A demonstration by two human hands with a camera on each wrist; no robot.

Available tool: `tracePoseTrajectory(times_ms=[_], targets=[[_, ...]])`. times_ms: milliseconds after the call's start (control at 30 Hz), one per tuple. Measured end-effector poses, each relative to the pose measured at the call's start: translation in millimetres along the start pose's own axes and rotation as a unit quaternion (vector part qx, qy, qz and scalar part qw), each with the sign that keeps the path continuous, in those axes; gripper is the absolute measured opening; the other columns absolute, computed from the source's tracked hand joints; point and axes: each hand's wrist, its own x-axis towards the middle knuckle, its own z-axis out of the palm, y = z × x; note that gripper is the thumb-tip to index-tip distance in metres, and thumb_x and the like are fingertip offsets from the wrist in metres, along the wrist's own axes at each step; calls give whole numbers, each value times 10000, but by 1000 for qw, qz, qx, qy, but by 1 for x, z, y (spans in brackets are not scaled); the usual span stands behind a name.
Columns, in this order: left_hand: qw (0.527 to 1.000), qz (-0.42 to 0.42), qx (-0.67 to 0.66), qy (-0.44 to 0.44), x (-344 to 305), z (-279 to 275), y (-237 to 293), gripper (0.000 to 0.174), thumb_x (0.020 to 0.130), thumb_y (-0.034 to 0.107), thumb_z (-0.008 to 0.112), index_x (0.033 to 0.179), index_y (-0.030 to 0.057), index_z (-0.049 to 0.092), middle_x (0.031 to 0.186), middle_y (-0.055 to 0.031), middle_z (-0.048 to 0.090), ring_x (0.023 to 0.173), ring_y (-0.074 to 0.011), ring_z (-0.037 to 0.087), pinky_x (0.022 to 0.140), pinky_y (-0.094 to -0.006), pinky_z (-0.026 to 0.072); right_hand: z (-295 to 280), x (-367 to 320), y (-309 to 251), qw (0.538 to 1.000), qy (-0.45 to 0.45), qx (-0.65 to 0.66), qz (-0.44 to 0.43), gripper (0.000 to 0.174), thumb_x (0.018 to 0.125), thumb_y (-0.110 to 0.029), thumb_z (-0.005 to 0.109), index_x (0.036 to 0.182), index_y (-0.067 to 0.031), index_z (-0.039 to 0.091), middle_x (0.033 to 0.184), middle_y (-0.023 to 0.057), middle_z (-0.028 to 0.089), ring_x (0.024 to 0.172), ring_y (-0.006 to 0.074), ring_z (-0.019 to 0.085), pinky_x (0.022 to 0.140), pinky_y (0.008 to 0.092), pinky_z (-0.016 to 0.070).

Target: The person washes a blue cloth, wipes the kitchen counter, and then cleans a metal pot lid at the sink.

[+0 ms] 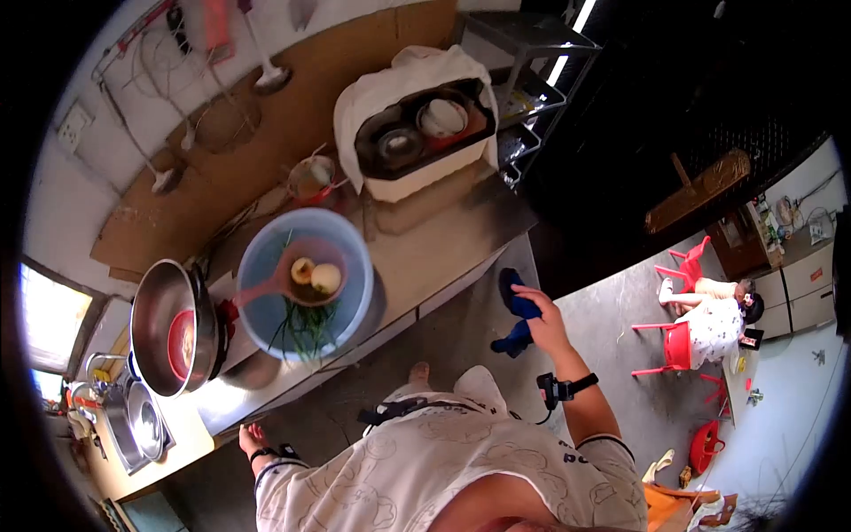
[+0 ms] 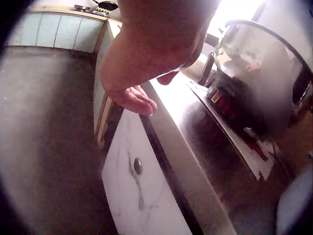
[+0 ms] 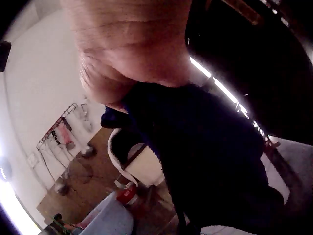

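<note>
Head view: my right grip (image 1: pixel 547 326) clasps the cloth (image 1: pixel 517 340) just off the worktop (image 1: pixel 443 253) (left grip (image 1: pixel 253 438) hangs slack, empty) — a loose hold could, I judge, drop it on the floor (image 1: pixel 443 350).

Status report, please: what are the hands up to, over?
Right hand grips dark blue cloth, held off the counter. Left hand open, empty, by counter edge. Blue basin on counter, apart from both.

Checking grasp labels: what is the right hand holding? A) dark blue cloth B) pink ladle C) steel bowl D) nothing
A: the right hand grips a dark blue cloth, and the cloth also fills the right wrist view.
</note>
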Motion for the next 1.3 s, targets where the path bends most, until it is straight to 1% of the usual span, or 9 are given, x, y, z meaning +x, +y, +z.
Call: tracePoseTrajectory(times_ms=[233, 367, 600, 767, 833, 900, 1100, 1233, 1300], targets=[[996, 73, -23, 37, -114, -18, -66, 484, 875, 315, 505, 1210, -22, 412, 1027, -59, 542, 811, -140, 536, 662, -249, 451, 3, 137, 33, 975, -163, 100, -117, 496, 628, 133, 428, 1084, -24, 544, 1184, 103, 541, 1134, 247, 484, 982, 321, 341], [996, 56, -45, -51, -179, -47, -166, 242, 879, 298, 445, 725, 118, 397, 661, 6, 471, 545, -123, 435, 476, -227, 393, 11, 196, 37, 955, -208, 144, -154, 413, 674, 130, 465, 1051, -19, 548, 1212, 106, 531, 1126, 240, 493, 978, 314, 349], [965, 9, -139, 221, -339, -63, -266, 179, 854, 268, 469, 881, 92, 456, 757, -15, 488, 642, -126, 472, 517, -238, 400, 12, 270, 98, 885, -398, -157, -183, 547, 754, -320, 624, 1232, -97, 482, 1346, 130, 387, 1220, 327, 377, 999, 419, 320], [939, 45, -138, 312, -334, -138, -317, 310, 878, 257, 451, 1057, 7, 490, 894, -35, 526, 733, -129, 501, 577, -230, 427, 17, 356, 83, 911, -235, -169, -293, 376, 806, -116, 525, 1174, -40, 502, 1262, 143, 465, 1122, 341, 453, 925, 430, 393], [905, 128, -218, 342, -379, -91, -278, 145, 818, 208, 490, 869, 81, 443, 704, -9, 474, 599, -137, 448, 479, -257, 351, 24, 388, 64, 904, -176, -210, -328, 332, 804, -74, 522, 1133, -30, 528, 1200, 150, 508, 1091, 331, 478, 899, 432, 410], [939, 173, -106, 276, -285, -175, -294, 316, 885, 192, 442, 1138, 5, 461, 954, -86, 561, 819, -159, 527, 670, -285, 434, 26, 411, 33, 878, -80, -265, -391, 314, 798, -79, 534, 1107, -21, 543, 1161, 143, 524, 1062, 313, 495, 891, 422, 407], [910, 332, -26, 248, -437, 104, -129, 444, 867, 194, 528, 1267, 61, 387, 1041, -56, 564, 834, -153, 567, 671, -243, 441, 24, 492, -31, 830, 74, -287, -473, 358, 829, -159, 528, 1164, -35, 505, 1178, 139, 516, 1063, 309, 494, 902, 418, 390], [893, 439, -13, 98, -460, 190, -100, 365, 875, 159, 543, 1208, 49, 440, 1003, -56, 572, 778, -104, 555, 663, -217, 452, 25, 540, -50, 903, -13, -390, -179, 406, 853, -252, 502, 1193, -30, 492, 1225, 144, 510, 1112, 320, 484, 909, 395, 400], [886, 460, 28, 49, -481, 228, -93, 326, 887, 112, 520, 1196, 42, 440, 967, -49, 572, 743, -92, 546, 648, -195, 450, 26, 557, -38, 870, -129, -459, -125, 363, 857, -262, 503, 1150, -50, 533, 1133, 140, 566, 1026, 317, 535, 864, 422, 423]])
